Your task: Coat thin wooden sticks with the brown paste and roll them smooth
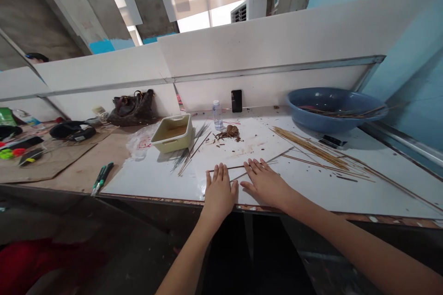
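Observation:
Both hands lie palm down on the white sheet [155, 179] near the table's front edge. My left hand [219, 191] is flat, its fingertips over one end of a thin dark brown stick [236, 167]. Over the other end rest the spread fingers of my right hand [265, 182]. A thin grey strip [238, 176] passes at a slant between the hands. Beyond them sits a crumbly brown lump [232, 132] with loose bits around it. To the right lies a bundle of thin tan sticks [311, 147]; several brown and grey sticks [194, 154] lie on the left.
A pale green basin [172, 145] with brownish contents stands at the left back, near a clear bottle [217, 117] and a phone [236, 101]. At the right back is a blue tub [332, 122] holding sticks. Green-handled pliers [102, 178] and a handbag [133, 109] lie left.

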`<state>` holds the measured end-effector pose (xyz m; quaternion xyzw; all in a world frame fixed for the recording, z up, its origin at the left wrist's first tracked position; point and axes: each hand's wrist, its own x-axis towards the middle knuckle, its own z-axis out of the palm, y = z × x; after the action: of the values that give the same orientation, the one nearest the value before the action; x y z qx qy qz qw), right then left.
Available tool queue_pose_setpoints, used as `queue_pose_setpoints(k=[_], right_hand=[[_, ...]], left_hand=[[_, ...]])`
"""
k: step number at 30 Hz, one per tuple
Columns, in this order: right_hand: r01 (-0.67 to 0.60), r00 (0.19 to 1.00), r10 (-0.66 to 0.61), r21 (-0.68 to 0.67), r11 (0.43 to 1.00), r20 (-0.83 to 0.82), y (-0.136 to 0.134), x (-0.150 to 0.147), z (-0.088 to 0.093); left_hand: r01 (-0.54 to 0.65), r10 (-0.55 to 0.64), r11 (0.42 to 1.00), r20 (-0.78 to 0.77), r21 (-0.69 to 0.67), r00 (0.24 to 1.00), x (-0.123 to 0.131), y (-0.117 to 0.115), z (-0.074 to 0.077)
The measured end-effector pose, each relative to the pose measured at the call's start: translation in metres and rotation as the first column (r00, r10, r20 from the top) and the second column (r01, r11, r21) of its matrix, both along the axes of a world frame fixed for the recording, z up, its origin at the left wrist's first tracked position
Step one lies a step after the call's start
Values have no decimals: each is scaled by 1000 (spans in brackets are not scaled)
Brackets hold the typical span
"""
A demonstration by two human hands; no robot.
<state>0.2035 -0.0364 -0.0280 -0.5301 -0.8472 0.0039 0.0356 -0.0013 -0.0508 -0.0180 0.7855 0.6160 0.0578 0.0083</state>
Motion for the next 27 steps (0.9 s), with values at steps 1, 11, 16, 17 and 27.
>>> queue_pose_setpoints(k=[1, 11, 16, 17, 27], right_hand=[[0, 1000, 0, -5, 1000, 1, -1, 0, 1], [30, 998, -32, -26, 999, -55, 19, -6, 7], [23, 997, -24, -17, 1000, -71, -1, -4, -3], [28, 997, -29, -24, 999, -67, 2, -5, 0], [18, 997, -18, -1, 1000, -72, 2, -6, 0]], left_hand=[[2, -2, 1000, -6, -8, 1000, -1, -1, 0], [-43, 43, 999, -18, -25, 999, 6, 18, 13], [-9, 9, 1000, -25, 17, 1000, -2, -2, 3], [-23, 23, 1000, -25, -2, 999, -1, 2, 7], [-44, 44, 999, -30, -10, 999, 2, 3, 15]])
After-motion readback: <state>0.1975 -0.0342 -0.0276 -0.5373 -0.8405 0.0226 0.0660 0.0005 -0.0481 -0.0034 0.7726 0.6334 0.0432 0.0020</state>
